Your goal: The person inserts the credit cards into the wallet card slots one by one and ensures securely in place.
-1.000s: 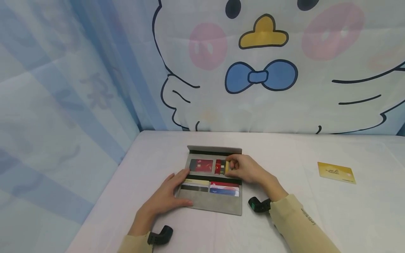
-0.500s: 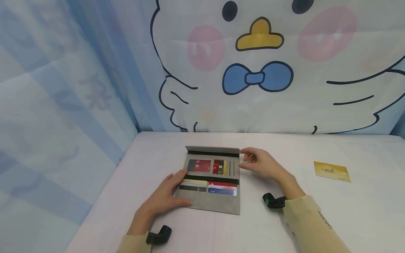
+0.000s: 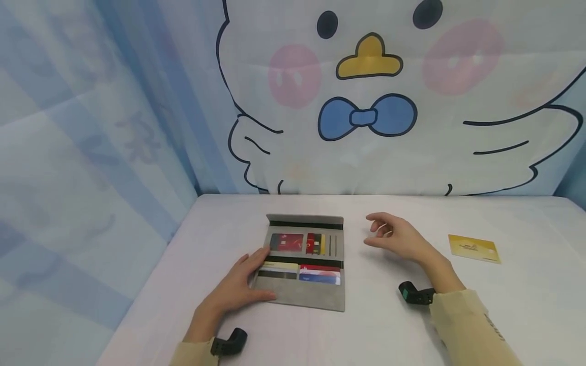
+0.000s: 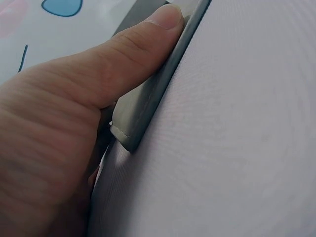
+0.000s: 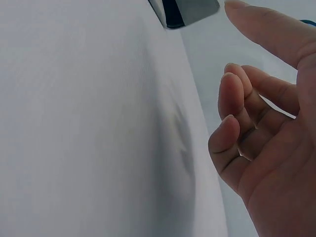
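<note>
In the head view a grey card wallet (image 3: 304,297) lies unfolded on the white cloth. Red, yellow and dark cards fill its upper slots, and two stacks of cards (image 3: 319,274) sit in the lower pockets. My left hand (image 3: 238,284) rests on the wallet's left side, fingers along its edge. Its thumb (image 4: 133,54) lies straight over the near part of the grey cover in the left wrist view; the other fingers are mostly hidden there. Right of the wallet, my right hand (image 3: 400,238) hovers over the cloth, holding nothing, with its fingers loosely bent.
A single gold card (image 3: 474,248) lies on the table (image 3: 389,330) beyond my right hand. Behind the table hangs a curtain (image 3: 366,162) with a cartoon face, and a blue and white curtain (image 3: 91,203) borders the left side.
My right hand has let go at the wallet's upper right slots and moved off to the right. Several narrow slots there are uncovered. My left hand has stayed on the wallet.
</note>
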`<action>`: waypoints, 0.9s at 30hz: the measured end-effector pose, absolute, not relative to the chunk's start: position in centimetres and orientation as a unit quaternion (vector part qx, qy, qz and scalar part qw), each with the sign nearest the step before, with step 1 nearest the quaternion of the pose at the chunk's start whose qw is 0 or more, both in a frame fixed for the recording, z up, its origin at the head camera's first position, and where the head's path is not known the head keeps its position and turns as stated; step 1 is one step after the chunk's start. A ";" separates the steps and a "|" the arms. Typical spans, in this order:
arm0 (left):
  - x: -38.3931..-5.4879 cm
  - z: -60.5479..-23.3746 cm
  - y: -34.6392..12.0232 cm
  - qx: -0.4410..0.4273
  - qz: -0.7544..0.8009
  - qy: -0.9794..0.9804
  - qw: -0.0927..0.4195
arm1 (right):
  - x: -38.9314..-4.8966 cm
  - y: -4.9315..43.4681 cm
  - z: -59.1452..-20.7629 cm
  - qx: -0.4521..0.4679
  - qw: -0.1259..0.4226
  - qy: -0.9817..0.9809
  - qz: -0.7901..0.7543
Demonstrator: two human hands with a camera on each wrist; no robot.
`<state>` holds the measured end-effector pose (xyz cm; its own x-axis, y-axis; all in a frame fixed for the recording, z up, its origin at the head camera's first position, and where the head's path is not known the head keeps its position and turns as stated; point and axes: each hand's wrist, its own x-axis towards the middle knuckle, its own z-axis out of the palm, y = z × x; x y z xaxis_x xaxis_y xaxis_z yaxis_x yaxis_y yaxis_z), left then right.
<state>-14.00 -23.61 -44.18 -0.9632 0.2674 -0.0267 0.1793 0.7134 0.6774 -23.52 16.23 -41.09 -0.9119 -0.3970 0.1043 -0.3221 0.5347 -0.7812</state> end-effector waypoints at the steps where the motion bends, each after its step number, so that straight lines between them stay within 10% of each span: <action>1: -14.0 -44.2 -23.6 0.120 0.358 0.924 0.062 | -23.4 16.7 -41.1 -0.200 0.043 0.877 -0.434; 27: -14.2 -44.0 -23.7 0.157 0.345 0.924 0.051 | -21.0 30.3 -40.8 -0.051 0.034 0.928 -0.369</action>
